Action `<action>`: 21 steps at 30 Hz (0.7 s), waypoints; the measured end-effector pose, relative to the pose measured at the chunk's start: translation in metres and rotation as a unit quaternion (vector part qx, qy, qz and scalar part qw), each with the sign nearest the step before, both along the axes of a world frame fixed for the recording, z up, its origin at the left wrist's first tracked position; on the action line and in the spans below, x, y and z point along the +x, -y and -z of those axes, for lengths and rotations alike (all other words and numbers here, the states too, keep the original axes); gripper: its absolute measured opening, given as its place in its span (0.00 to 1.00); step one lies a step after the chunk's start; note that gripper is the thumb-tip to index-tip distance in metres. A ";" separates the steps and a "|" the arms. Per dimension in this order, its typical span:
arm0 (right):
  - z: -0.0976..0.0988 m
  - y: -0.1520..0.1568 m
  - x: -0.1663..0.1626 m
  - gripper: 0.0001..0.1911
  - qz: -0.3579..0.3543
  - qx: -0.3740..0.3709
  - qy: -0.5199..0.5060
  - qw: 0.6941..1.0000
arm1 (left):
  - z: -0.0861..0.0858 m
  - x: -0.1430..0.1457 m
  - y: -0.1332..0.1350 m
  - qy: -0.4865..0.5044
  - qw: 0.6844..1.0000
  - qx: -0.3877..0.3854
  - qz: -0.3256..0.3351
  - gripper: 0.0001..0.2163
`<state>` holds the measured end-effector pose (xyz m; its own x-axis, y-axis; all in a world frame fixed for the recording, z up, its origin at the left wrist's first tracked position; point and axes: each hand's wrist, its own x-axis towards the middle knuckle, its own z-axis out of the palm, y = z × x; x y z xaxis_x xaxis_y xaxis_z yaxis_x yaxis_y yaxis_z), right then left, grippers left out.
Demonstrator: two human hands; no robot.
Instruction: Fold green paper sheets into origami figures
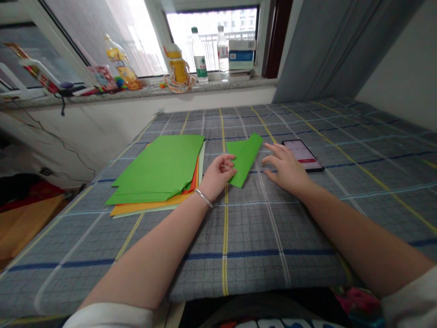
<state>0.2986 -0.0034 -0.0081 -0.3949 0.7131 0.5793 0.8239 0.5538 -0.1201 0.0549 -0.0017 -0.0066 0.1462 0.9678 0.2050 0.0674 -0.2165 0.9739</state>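
A small piece of green paper (243, 159), with a folded flap along its right side, lies on the checked cloth between my hands. My left hand (220, 175), with a silver bangle at the wrist, has its fingers curled and its thumb and forefinger on the paper's left edge. Just off the paper's right side, my right hand (283, 166) has its fingers spread and holds nothing. Behind that hand a phone (309, 159) with a lit screen lies flat, partly covered by the hand. To the left is a stack of coloured sheets (164, 164), green on top, with orange and pale edges showing beneath.
The grey checked cloth (252, 232) covers the table. Along the windowsill (150, 93) stand a yellow drink bottle (121, 61), a yellow flask (178, 66), two clear bottles (200, 57) and stacked boxes (241, 57). A grey curtain (327, 50) hangs at the right.
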 end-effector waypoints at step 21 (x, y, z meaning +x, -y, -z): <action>-0.003 0.011 -0.012 0.37 -0.017 -0.055 -0.193 0.980 | -0.006 0.004 0.009 -0.050 0.994 0.041 0.089 0.18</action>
